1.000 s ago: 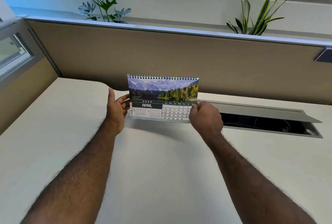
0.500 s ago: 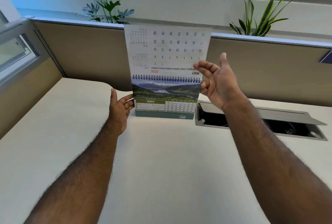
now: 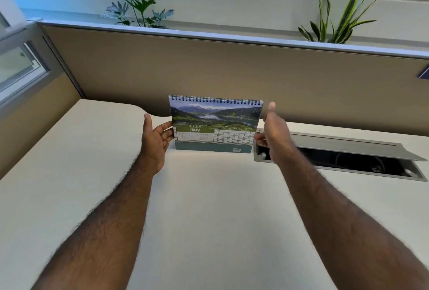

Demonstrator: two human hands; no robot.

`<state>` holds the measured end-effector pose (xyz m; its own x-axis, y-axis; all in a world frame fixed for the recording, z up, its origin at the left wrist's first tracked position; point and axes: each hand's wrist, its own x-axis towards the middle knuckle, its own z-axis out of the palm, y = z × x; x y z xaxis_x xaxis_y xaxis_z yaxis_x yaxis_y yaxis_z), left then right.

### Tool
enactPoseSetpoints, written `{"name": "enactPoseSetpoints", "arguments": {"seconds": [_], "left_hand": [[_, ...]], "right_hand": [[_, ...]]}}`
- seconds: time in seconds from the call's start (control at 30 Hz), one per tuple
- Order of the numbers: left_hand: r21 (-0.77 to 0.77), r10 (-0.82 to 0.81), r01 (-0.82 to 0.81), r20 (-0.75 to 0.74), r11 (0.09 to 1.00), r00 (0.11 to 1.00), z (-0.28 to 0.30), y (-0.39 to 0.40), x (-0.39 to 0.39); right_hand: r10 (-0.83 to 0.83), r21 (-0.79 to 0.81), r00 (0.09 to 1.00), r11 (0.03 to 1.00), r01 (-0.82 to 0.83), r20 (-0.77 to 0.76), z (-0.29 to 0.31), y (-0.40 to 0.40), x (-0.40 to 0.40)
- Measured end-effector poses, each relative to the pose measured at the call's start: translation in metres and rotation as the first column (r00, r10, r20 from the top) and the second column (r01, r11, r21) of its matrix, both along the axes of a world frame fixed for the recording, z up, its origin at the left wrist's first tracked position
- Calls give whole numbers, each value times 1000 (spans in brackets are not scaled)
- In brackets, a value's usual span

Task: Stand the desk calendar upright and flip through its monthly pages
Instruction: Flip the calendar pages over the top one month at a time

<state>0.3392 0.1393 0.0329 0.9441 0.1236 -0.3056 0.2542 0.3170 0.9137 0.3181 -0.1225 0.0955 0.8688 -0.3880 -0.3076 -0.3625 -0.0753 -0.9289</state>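
Observation:
The desk calendar (image 3: 216, 124) stands upright on the white desk (image 3: 209, 196) near the partition. It shows a lake-and-mountain photo above the MAY grid, with the spiral binding on top. My left hand (image 3: 155, 136) holds its left edge: the fingers reach the edge and the thumb points up, away from it. My right hand (image 3: 274, 131) is beside the right edge, slightly blurred. Its thumb is raised and its fingers are spread close to the lower right corner, with nothing in them.
An open cable tray (image 3: 348, 157) with a raised grey lid is sunk into the desk right of the calendar, partly behind my right hand. A beige partition (image 3: 232, 71) backs the desk, with two plants (image 3: 137, 6) (image 3: 336, 18) behind it. A glass side panel (image 3: 18, 69) stands at left.
The April page was lifted by my right hand, swung up over the spiral and dropped behind; MAY now faces me. My right hand came back down beside the right edge. My left hand stayed.

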Motion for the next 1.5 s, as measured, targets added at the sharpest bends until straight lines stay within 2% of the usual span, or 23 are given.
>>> {"name": "enactPoseSetpoints", "arguments": {"seconds": [0.07, 0.27, 0.4, 0.57, 0.8, 0.97, 1.13, 1.23, 1.37, 1.5], "left_hand": [[-2, -1, 1, -4, 1000, 1000, 0, -1, 0], [-10, 6, -7, -17, 1000, 1000, -2, -2, -1], [-8, -1, 1, -25, 1000, 1000, -2, -3, -3], [1, -1, 1, -23, 1000, 1000, -1, -2, -3], [16, 5, -4, -14, 1000, 1000, -4, -1, 0], [68, 18, -16, -39, 998, 999, -6, 0, 0], [138, 0, 0, 2, 990, 1000, -12, -2, 4], [172, 2, 2, -22, 985, 1000, -12, -4, 8], [273, 53, -46, -19, 961, 998, -15, -6, 11], [311, 74, -63, -23, 948, 997, -18, -5, 15]], "right_hand": [[-27, -51, 1000, 998, 26, -9, -14, 6, -6], [63, -233, 998, 970, -66, -19, -55, 23, -21], [99, -333, 995, 939, -89, 15, -56, 35, -32], [-60, -375, 995, 923, 84, 76, -62, 29, -31], [-127, -92, 989, 987, 133, 73, -52, 11, -24], [-95, 126, 991, 989, 83, 90, -11, 4, -30], [-69, 412, 993, 911, 22, 99, 31, 2, -30], [-46, 523, 989, 852, -33, 137, 43, -4, -17], [-7, 608, 977, 783, -128, 215, 55, -11, 4], [-11, 608, 969, 781, -146, 247, 70, -12, 22]]}}
